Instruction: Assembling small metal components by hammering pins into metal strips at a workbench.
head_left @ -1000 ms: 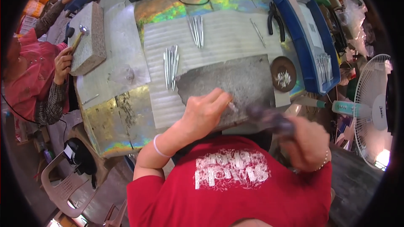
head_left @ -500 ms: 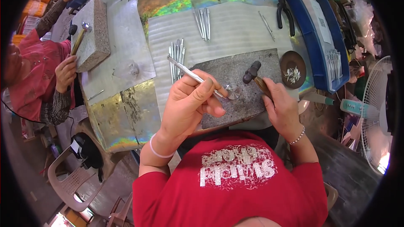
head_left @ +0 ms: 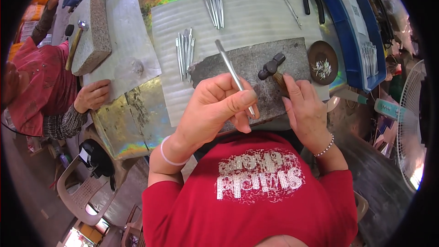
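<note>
My left hand (head_left: pixel 215 103) pinches a slim silver metal punch (head_left: pixel 232 66) between thumb and fingers. It slants over the grey stone slab (head_left: pixel 215 66), its narrow tip pointing down toward me. Behind those fingers a small round shiny disc on the slab is mostly hidden. Loosely wrapped round a wooden handle, my right hand (head_left: pixel 305 110) holds a hammer (head_left: pixel 271 66) whose dark head sits over the slab. Beyond the slab lie two groups of similar metal punches, one to the left (head_left: pixel 184 55) and one farther back (head_left: pixel 214 11).
Right of the slab stands a brown dish (head_left: pixel 315 50) of small silvery slivers. Farther right are black-handled pliers (head_left: pixel 313 1), a blue tray (head_left: pixel 354 41) and a white fan (head_left: pixel 411 123). At left, a co-worker's hand (head_left: pixel 93 96) is near a stone block (head_left: pixel 91 32) with another hammer (head_left: pixel 75 45).
The punch has turned in my left hand to a steeper slant. My right hand still holds the hammer. The co-worker's hand has left its hammer and reached onto the table; the view has shifted slightly.
</note>
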Demonstrator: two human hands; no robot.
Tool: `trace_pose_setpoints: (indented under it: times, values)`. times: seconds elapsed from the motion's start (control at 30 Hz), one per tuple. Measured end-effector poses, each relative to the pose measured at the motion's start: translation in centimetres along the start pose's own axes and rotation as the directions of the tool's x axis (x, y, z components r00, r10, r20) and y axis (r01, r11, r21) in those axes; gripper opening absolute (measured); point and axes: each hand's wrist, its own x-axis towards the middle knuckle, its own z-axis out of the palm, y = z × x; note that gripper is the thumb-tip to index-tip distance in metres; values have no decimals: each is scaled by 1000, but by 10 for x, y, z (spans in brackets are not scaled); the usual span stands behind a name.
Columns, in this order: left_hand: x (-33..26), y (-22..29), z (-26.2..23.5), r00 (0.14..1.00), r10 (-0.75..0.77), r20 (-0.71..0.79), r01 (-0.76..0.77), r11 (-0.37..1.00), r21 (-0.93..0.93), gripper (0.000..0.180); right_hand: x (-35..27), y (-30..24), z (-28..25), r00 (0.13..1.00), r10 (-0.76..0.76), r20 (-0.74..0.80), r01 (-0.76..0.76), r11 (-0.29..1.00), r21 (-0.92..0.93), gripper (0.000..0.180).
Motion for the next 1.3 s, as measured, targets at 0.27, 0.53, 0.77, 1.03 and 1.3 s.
trace_pose_setpoints:
  times: [0.27,0.53,0.77,1.03,1.3]
  values:
    - [0,-9,1,999,-53,14,53,998,-20,19,-2,-18,-10,991,-44,-129,109,827,551,32]
    - [-5,-17,6,999,13,-48,-17,997,-72,13,6,-40,-7,997,-68,28,9,489,872,22]
    - [-11,-24,3,998,16,-61,-23,994,-107,14,5,-40,1,995,-89,35,12,475,880,18]
    - [-10,-54,6,978,172,-119,-198,944,-264,12,4,-45,16,998,62,-33,6,388,922,14]
    - [-12,-70,12,973,206,-102,-228,918,-325,15,4,-38,33,985,146,-89,81,58,995,13]
